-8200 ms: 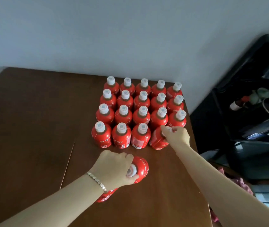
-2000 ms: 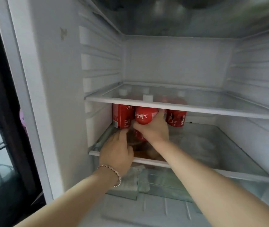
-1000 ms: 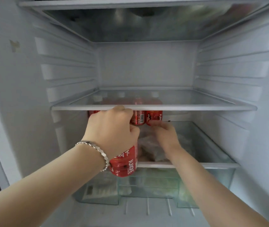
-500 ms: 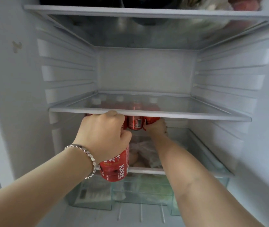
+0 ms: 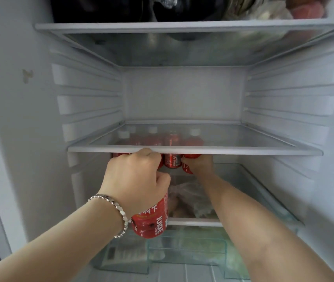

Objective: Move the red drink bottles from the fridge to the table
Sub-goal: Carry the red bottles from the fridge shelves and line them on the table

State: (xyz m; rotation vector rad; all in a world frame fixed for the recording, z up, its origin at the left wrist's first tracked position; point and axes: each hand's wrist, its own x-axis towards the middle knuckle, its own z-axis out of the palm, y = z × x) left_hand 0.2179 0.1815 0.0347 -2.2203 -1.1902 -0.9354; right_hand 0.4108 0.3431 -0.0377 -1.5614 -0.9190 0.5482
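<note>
Head view shows me the left hand [image 5: 135, 180] wrapped round a red bottle [image 5: 151, 222] with white lettering; the right hand [image 5: 199, 163] grips a second bottle [image 5: 186, 168].

A dark bag [image 5: 105, 9] and pale crumpled wrapping [image 5: 259, 11] are sitting on the top shelf [image 5: 182, 26], with something pink [image 5: 308, 9] lying at its right end. Lower down, a clear plastic bag [image 5: 192, 198] is resting on a glass shelf [image 5: 194, 221] above a see-through drawer [image 5: 186, 247] that is holding greens [image 5: 235, 259].
</note>
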